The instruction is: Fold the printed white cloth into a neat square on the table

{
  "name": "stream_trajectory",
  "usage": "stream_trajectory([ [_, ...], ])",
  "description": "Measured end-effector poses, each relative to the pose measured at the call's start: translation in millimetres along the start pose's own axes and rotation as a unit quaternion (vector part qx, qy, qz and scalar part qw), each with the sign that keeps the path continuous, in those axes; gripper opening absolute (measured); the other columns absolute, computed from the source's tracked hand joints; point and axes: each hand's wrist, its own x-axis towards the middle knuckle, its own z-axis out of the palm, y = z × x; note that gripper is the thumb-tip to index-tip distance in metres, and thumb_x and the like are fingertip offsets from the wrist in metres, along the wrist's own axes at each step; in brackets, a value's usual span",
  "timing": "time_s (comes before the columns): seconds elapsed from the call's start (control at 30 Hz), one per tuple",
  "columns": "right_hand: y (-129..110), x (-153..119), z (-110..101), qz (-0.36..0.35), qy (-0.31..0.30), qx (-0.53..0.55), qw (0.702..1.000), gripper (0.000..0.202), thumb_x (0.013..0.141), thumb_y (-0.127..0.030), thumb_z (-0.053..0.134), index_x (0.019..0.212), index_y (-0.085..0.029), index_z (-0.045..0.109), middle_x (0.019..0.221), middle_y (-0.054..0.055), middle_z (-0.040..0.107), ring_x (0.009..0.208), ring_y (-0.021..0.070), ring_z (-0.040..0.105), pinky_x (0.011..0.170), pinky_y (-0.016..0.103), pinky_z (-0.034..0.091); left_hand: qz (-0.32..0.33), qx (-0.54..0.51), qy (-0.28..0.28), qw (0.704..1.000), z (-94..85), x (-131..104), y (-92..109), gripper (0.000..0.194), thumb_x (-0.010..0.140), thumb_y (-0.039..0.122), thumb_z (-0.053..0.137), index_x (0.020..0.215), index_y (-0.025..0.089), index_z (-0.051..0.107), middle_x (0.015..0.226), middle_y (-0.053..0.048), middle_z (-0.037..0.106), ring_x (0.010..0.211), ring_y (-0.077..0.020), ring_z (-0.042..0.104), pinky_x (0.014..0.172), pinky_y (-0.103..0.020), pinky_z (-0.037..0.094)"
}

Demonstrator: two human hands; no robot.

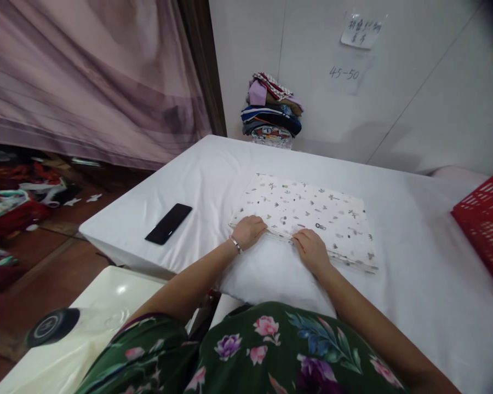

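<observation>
A white cloth [304,205] with small printed motifs lies folded in layers on the white-covered table [411,219]. At its near edge, toward the left corner, my left hand [250,231] pinches the layers, fingers curled over them. My right hand [312,250] grips the same edge nearer the middle, thumb and fingers closed on it. A short stretch of the edge shows between the two hands. The fingertips are partly hidden by the hands and the fabric.
A black phone [168,223] lies on the table's left side. Folded clothes [272,109] are stacked by the wall at the back. A red plastic basket [487,219] stands at the right edge. At lower left, a bottle with a dark lid [53,327] lies on a pale surface.
</observation>
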Motion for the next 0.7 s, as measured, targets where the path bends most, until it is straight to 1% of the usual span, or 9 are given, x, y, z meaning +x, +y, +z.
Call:
stream_trajectory([
  [0.1, -0.1, -0.6, -0.4, -0.022, -0.026, -0.023, 0.999, 0.023, 0.091, -0.029, 0.043, 0.091, -0.019, 0.064, 0.09, 0.008, 0.061, 0.086, 0.0209, 0.053, 0.076, 0.034, 0.041, 0.001, 0.0, 0.003, 1.0, 0.6, -1.8, 0.3, 0.03, 0.093, 0.031, 0.037, 0.087, 0.02, 0.065, 0.087, -0.005, 0.062, 0.084, -0.0176, 0.054, 0.075, -0.032, 0.041],
  [0.2, 1.4, -1.4, -0.7, -0.022, -0.035, -0.02, 0.999, 0.022, 0.089, -0.033, 0.047, 0.095, -0.02, 0.064, 0.093, 0.008, 0.061, 0.088, 0.0215, 0.052, 0.077, 0.035, 0.041, -0.013, -0.017, 0.008, 1.0, 2.0, -1.3, -0.4, 0.029, 0.092, 0.031, 0.038, 0.088, 0.02, 0.064, 0.086, -0.005, 0.062, 0.084, -0.0169, 0.054, 0.074, -0.031, 0.042],
  [0.33, 4.1, -1.9, 0.0, 0.003, -0.015, 0.019, 1.0, 0.023, 0.091, -0.028, 0.043, 0.095, -0.02, 0.064, 0.092, 0.008, 0.061, 0.088, 0.0203, 0.054, 0.078, 0.034, 0.043, -0.033, -0.027, 0.016, 0.999, 3.6, 0.3, -1.1, 0.028, 0.092, 0.031, 0.038, 0.089, 0.019, 0.063, 0.086, -0.005, 0.062, 0.082, -0.0167, 0.054, 0.074, -0.031, 0.042],
  [0.4, 4.7, -1.7, 0.7, 0.008, -0.001, 0.029, 1.0, 0.024, 0.091, -0.027, 0.042, 0.093, -0.019, 0.064, 0.091, 0.008, 0.061, 0.088, 0.0199, 0.054, 0.078, 0.033, 0.043, -0.031, -0.022, 0.015, 0.999, 4.2, 0.0, -1.0, 0.028, 0.092, 0.031, 0.039, 0.087, 0.019, 0.063, 0.085, -0.005, 0.063, 0.082, -0.0167, 0.054, 0.074, -0.031, 0.042],
  [0.5, 4.1, -1.3, 1.6, -0.001, 0.008, 0.015, 1.0, 0.025, 0.092, -0.027, 0.04, 0.092, -0.019, 0.064, 0.091, 0.008, 0.061, 0.087, 0.0201, 0.054, 0.078, 0.034, 0.044, -0.019, -0.004, 0.024, 1.0, 5.9, -2.3, 0.2, 0.025, 0.092, 0.031, 0.04, 0.09, 0.019, 0.062, 0.087, -0.005, 0.063, 0.083, -0.0168, 0.055, 0.074, -0.031, 0.043],
  [0.6, 3.3, -1.3, 2.2, -0.01, 0.011, -0.008, 1.0, 0.025, 0.092, -0.027, 0.039, 0.095, -0.02, 0.064, 0.091, 0.008, 0.061, 0.087, 0.0202, 0.054, 0.077, 0.033, 0.044, -0.029, 0.02, 0.048, 0.998, 8.2, -4.6, 3.5, 0.023, 0.092, 0.029, 0.041, 0.096, 0.019, 0.06, 0.088, -0.005, 0.064, 0.082, -0.0168, 0.056, 0.073, -0.031, 0.043],
  [0.7, 3.7, -1.9, 2.3, -0.016, 0.01, -0.03, 0.999, 0.026, 0.092, -0.024, 0.039, 0.101, -0.021, 0.063, 0.091, 0.008, 0.061, 0.088, 0.0206, 0.054, 0.077, 0.033, 0.043, -0.048, 0.043, 0.054, 0.996, 9.0, -5.9, 8.2, 0.021, 0.091, 0.024, 0.04, 0.089, 0.019, 0.06, 0.086, -0.004, 0.064, 0.079, -0.0165, 0.057, 0.068, -0.03, 0.043],
])
